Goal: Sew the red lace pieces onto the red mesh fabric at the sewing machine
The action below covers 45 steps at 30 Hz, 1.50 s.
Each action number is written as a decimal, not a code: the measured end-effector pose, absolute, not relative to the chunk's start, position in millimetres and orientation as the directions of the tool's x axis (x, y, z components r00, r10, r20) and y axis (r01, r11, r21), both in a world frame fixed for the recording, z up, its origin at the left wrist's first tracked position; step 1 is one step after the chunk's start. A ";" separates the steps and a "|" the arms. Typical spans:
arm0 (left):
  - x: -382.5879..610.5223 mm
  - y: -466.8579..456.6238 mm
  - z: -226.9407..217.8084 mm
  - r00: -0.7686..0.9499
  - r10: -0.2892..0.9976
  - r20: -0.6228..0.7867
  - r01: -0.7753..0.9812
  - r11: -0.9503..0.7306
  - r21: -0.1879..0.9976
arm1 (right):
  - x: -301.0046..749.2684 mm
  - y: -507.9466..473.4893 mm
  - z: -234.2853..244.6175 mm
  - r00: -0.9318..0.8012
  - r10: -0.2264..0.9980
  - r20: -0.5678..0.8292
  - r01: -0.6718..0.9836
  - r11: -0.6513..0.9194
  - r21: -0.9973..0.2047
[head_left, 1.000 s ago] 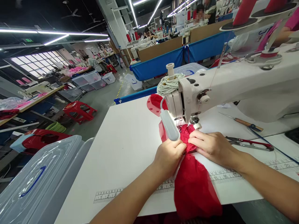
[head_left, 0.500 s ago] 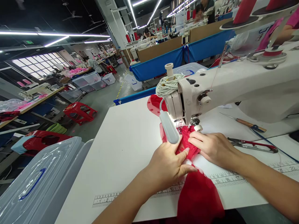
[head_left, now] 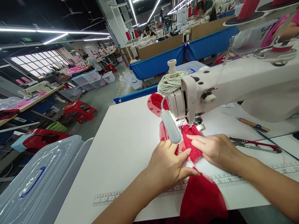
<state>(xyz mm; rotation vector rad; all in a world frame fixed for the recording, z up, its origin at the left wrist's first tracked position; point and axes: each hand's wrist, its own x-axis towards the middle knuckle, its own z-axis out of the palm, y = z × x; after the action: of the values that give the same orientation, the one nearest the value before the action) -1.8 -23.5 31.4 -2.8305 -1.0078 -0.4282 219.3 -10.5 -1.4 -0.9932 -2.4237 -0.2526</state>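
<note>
Red lace fabric [head_left: 193, 151] lies under the needle area of a white sewing machine [head_left: 179, 102]. My left hand [head_left: 164, 161] rests flat on its left side, thumb and forefinger spread, the other fingertips partly behind the grey lamp [head_left: 171, 127]. From the right, my right hand [head_left: 216, 149] has its fingers together and bent, pinching the lace's edge close to the presser foot; its thumb is hidden. Sheer red fabric [head_left: 155, 104] with small motifs stretches behind the machine head. Darker red fabric [head_left: 202, 196] hangs over the table's front edge, joined to the lace by a narrow strip.
Right of the machine lie a wooden-handled awl [head_left: 251, 123] and red-handled thread snips [head_left: 259, 144]. A printed ruler [head_left: 107, 199] runs along the white table's [head_left: 116, 140] front. Lidded plastic bins [head_left: 39, 174] stand at left, with red stools [head_left: 79, 110] beyond. Other people sit at machines farther back.
The lace beside the presser foot now lies flatter and shows more of its surface. My right hand has shifted slightly right, and the view has moved a little.
</note>
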 end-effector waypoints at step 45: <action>16.2 7.7 17.2 0.253 0.940 0.231 0.448 -0.325 0.833 | 215.7 7.8 3.1 0.108 0.763 0.637 0.328 0.578 -0.748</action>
<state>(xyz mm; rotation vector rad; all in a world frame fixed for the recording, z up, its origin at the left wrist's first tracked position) 16.2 7.7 17.2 -2.9026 -1.9353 -1.5189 215.7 7.8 3.1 -0.9776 -1.4848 0.4101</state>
